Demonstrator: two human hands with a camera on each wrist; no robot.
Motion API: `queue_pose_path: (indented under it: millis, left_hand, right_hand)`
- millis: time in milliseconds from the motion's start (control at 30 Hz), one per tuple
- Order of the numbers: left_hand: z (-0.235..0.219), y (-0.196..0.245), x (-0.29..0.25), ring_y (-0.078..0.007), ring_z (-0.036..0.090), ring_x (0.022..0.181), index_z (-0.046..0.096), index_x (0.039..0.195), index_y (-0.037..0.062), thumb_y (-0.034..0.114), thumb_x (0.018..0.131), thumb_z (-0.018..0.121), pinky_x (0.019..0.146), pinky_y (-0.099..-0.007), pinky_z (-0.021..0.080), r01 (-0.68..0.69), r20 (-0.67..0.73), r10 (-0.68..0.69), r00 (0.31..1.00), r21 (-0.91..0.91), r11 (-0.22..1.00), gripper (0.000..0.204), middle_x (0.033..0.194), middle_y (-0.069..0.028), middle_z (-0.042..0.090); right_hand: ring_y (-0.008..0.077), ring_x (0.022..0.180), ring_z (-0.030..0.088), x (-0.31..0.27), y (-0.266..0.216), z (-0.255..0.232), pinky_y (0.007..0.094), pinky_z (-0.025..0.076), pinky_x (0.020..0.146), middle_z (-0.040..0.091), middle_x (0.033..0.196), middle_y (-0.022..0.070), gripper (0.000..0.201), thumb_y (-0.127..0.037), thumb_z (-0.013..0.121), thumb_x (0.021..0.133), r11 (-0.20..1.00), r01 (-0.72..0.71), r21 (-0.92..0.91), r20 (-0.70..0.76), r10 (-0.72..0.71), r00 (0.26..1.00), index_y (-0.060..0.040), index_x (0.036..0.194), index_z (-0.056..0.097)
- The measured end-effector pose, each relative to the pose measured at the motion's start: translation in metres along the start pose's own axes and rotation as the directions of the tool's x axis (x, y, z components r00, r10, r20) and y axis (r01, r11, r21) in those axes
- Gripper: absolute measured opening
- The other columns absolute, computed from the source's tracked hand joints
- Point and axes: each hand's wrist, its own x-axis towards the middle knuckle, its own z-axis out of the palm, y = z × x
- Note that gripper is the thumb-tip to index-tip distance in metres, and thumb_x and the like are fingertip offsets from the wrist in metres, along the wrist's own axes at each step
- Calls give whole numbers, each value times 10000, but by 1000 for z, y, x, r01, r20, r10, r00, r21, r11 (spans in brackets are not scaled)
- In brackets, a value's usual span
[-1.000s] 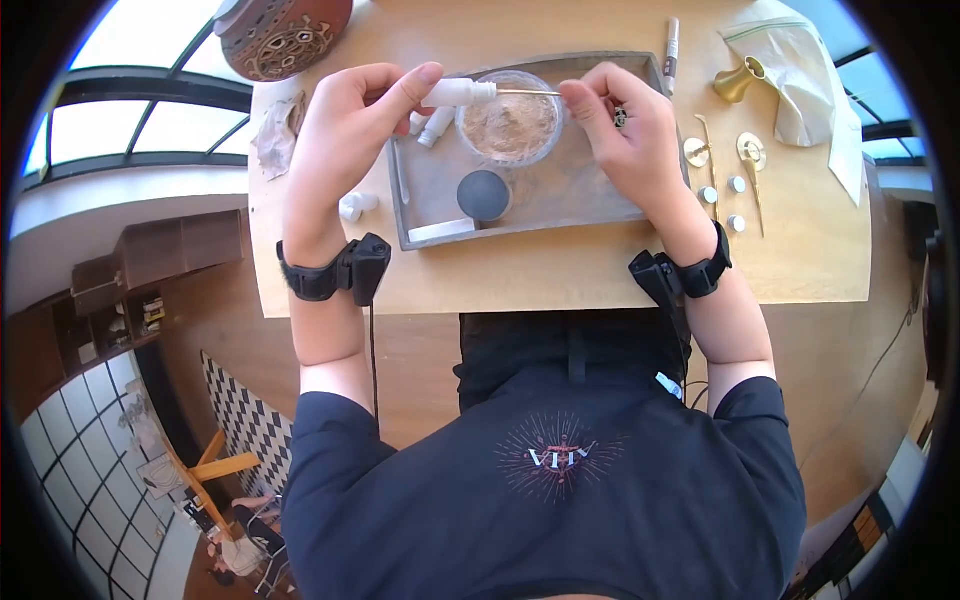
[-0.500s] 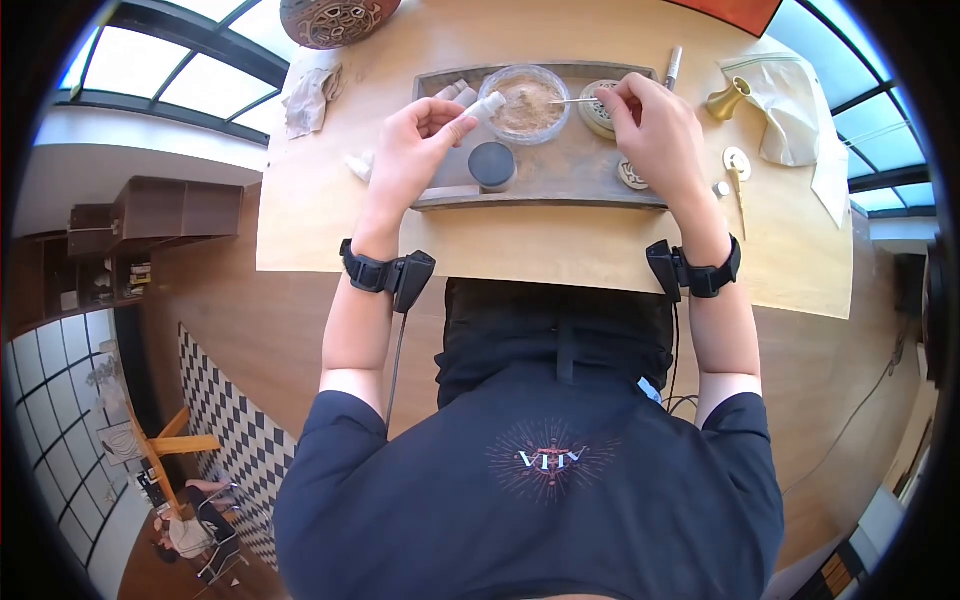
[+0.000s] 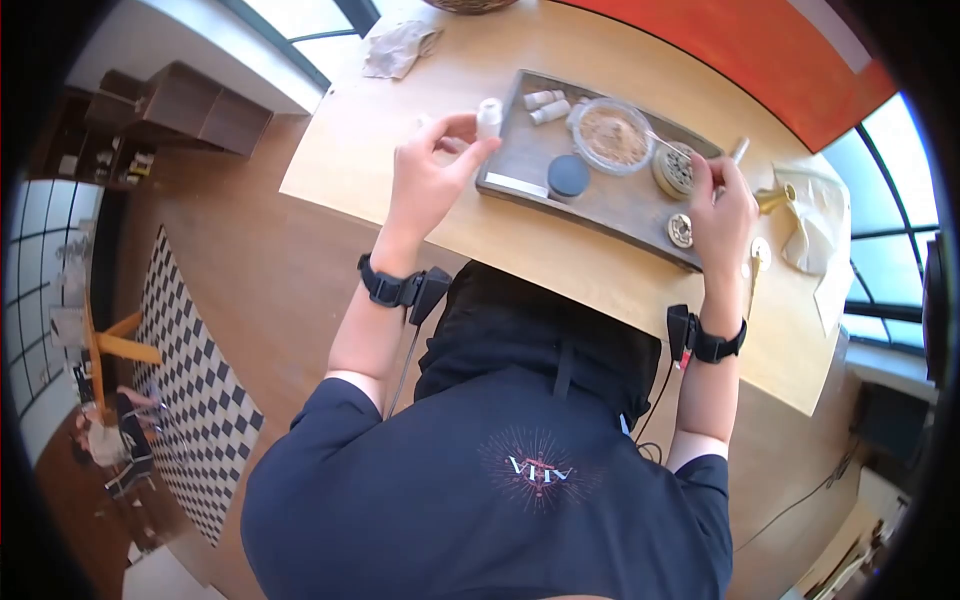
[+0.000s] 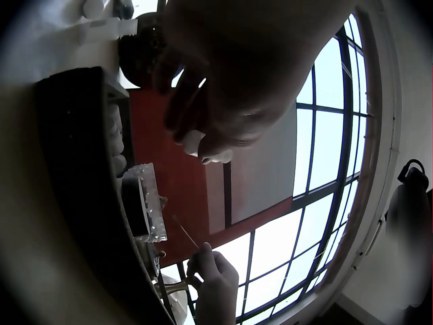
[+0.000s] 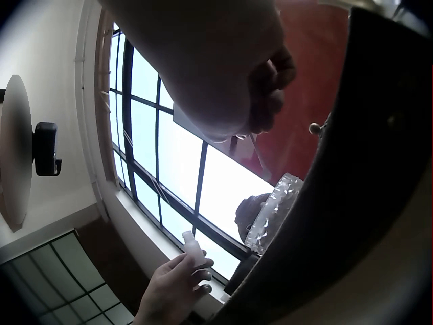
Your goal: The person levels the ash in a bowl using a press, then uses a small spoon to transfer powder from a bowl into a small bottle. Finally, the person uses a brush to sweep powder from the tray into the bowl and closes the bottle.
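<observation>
On wooden table, grey tray (image 3: pixel 515 157), windows (image 3: pixel 890 180) beyond, checkered rug (image 3: pixel 195 400)

A rag (image 3: pixel 397 50) lay on the bench (image 3: pixel 345 150), and a red panel (image 3: pixel 740 60) ran along its far edge. A checked rug (image 3: pixel 195 400) lay near an easel (image 3: pixel 122 342) and a seated person (image 3: pixel 103 440).

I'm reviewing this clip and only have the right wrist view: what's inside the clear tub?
Observer: The head view shows tan powder in the clear tub.
Operator: Is anything on the tray at the far side from the right hand?
Observer: Yes, two small white bottles lie near the tray's left end, apart from the one in the left hand.
</observation>
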Motion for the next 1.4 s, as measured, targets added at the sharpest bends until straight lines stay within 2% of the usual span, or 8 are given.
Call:
queue_pose_path:
  millis: [167, 267, 567, 767, 800, 933, 1133, 1400]
  left_hand:
    - [-27, -36, -21, -209, 693, 912, 783, 1072, 42, 206, 833, 868, 885, -343, 528, 134, -124, -122, 985, 90, 987, 302, 1060, -74, 793]
    - [-29, -58, -24, -291, 620, 1159, 790, 1037, 55, 213, 793, 882, 1022, -408, 484, -4, -136, 50, 989, 314, 949, 304, 1211, -84, 753]
    - [-35, -65, -30, -312, 472, 1392, 745, 1217, 55, 156, 826, 839, 1148, -408, 416, 50, -75, -20, 997, 423, 905, 415, 1480, -112, 599]
    - [-71, -66, -11, -266, 570, 1320, 713, 1277, 46, 110, 904, 711, 1075, -384, 480, 127, -121, -116, 986, 90, 988, 379, 1435, -133, 612]
    - [-75, -73, -2, -214, 673, 1138, 710, 1281, 40, 165, 931, 712, 961, -343, 539, 207, -147, -193, 970, 90, 974, 371, 1292, -137, 691]
    - [-80, -87, 46, -185, 700, 943, 700, 1269, 0, 346, 908, 770, 847, -320, 561, 303, 34, -312, 949, 169, 938, 505, 1012, -109, 750]
    - [-73, -86, 77, -168, 680, 905, 709, 1152, 3, 418, 844, 828, 822, -304, 545, 328, 326, -428, 843, 318, 889, 530, 993, -109, 741]
    - [-71, -75, 79, -107, 646, 850, 679, 981, 49, 317, 881, 824, 757, -283, 517, 293, 243, -373, 896, 307, 905, 321, 922, -36, 716]
  right_hand:
    - [214, 658, 594, -4, -3, -3, 349, 470, 647, 635, 719, 103, 219, -183, 724, 982, 1000, -15, -23, 20, 16, 1000, -6, 868, 666]
    - [198, 635, 556, -5, 2, -1, 337, 445, 623, 613, 701, 84, 231, -206, 730, 987, 999, -7, -45, 30, 8, 1000, -15, 870, 671]
    - [142, 617, 474, -8, -5, -4, 312, 388, 591, 579, 676, 46, 280, -239, 728, 996, 992, -118, -44, 62, 120, 991, -8, 852, 662]
    - [138, 626, 465, -8, 6, -8, 291, 395, 609, 613, 707, 38, 314, -261, 709, 1009, 998, -61, -18, 13, 61, 998, 0, 844, 652]
    - [138, 626, 464, -8, 6, -9, 291, 397, 610, 612, 707, 39, 315, -260, 709, 1009, 997, -70, -18, 14, 70, 997, 1, 842, 650]
    - [137, 630, 461, -7, 6, -8, 289, 399, 615, 609, 704, 38, 323, -259, 710, 1009, 996, -90, -14, 22, 91, 996, 5, 834, 644]
    - [133, 639, 462, -8, 4, -7, 287, 398, 620, 608, 704, 32, 331, -262, 709, 1012, 996, -86, -9, 32, 87, 996, 4, 827, 639]
    - [116, 640, 467, -7, 6, -5, 278, 395, 621, 642, 717, 26, 324, -261, 702, 1017, 996, -94, 3, 42, 93, 995, 2, 833, 655]
